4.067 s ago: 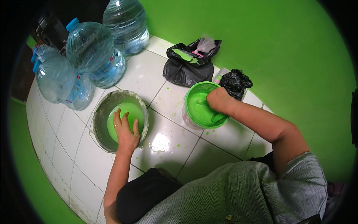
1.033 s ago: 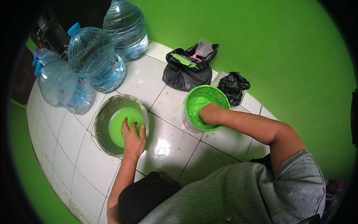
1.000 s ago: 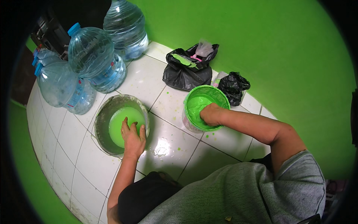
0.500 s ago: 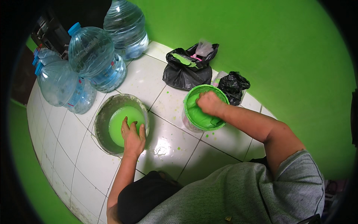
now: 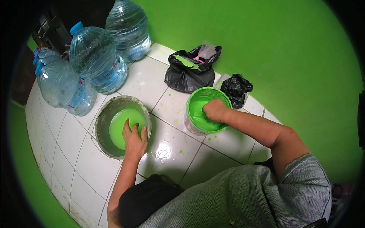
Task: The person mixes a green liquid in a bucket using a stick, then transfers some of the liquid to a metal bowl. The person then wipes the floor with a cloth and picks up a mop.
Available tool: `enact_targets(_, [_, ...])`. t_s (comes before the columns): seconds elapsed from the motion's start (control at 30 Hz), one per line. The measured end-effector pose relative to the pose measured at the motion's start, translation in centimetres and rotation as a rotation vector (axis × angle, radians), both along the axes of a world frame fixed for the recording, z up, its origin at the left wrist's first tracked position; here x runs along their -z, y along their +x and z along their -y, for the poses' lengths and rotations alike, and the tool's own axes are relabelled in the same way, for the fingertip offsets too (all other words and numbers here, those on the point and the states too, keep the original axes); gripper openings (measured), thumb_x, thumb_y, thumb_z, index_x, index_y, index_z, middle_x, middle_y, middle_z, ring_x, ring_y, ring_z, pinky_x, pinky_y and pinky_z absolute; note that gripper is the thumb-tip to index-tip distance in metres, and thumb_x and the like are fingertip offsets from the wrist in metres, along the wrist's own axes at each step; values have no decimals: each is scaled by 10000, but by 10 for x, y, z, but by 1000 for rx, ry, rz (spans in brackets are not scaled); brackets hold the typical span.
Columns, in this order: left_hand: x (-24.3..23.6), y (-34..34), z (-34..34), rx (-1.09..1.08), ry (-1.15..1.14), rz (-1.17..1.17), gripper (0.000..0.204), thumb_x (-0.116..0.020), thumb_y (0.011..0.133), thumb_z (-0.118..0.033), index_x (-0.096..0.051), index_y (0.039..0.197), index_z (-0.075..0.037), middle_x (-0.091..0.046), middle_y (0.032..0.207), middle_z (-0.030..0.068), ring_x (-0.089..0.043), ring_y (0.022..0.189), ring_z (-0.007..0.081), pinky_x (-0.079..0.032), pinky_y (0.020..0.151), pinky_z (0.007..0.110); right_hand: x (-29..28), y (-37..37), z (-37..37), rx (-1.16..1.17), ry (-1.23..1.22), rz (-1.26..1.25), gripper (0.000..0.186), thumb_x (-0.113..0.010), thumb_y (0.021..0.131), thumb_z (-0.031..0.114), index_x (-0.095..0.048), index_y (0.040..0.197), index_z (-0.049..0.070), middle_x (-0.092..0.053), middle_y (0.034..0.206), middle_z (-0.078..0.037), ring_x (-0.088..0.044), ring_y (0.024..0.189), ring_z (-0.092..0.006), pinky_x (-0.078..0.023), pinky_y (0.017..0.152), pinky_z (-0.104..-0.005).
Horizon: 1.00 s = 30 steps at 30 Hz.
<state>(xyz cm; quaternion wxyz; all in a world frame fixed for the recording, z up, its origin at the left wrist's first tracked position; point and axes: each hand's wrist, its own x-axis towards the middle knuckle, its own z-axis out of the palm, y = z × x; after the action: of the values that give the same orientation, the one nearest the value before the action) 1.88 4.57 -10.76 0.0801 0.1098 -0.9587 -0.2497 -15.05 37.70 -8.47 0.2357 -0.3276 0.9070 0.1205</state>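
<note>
Over the near right part of a grimy dark grey bucket [image 5: 102, 130] holding pale green liquid [image 5: 121, 114] is my left hand [image 5: 135, 142], its fingers apart and curved slightly, nothing held in them. To its right, my right hand [image 5: 216, 111] is down inside a smaller green-coated bucket [image 5: 190, 122] with thick bright green paint. The fingers of that hand are hidden in the bucket, so I cannot tell whether they hold anything. Green spots and a wet patch mark the white tiles between and around the two buckets.
Several large water bottles [image 5: 93, 53] stand at the back left. A black plastic bag [image 5: 188, 78] with a green scrap and a pink-tied clear bag in it sits against the green wall [image 5: 273, 45]. A crumpled black bag [image 5: 237, 91] lies behind the paint bucket. Tiled floor [image 5: 80, 171] surrounds the buckets.
Since half a second ago my right hand has sunk lower into the paint bucket, after being raised toward its back rim. My left hand has stayed spread over the grey bucket.
</note>
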Motion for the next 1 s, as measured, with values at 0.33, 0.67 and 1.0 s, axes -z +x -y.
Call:
enact_targets(0.33, [-1, 2, 1, -2, 8, 3, 431, -600, 1002, -294, -636, 1222, 74, -356, 1512, 345, -365, 1393, 491, -287, 1170, 544, -11, 17, -6, -179, 194, 91, 256, -624, 864, 152, -781, 1043, 56, -757, 1031, -181, -726, 1006, -346, -546, 846, -452])
enact_targets(0.67, [-2, 0, -2, -6, 15, 17, 433, -601, 1002, -299, -643, 1215, 75, -360, 1511, 352, -367, 1393, 491, -290, 1169, 539, 13, 11, 0, -402, -108, -269, 133, -656, 751, 162, -760, 749, 78, -741, 853, -154, -722, 781, -287, -523, 634, -414])
enact_targets(1.0, [-1, -3, -3, 5, 23, 0, 441, -598, 1006, -306, -635, 1224, 75, -360, 1508, 357, -362, 1397, 493, -289, 1168, 542, 44, -30, -18, -81, -28, -387, 188, -629, 822, 146, -786, 888, 66, -745, 937, -168, -726, 863, -304, -532, 742, -411])
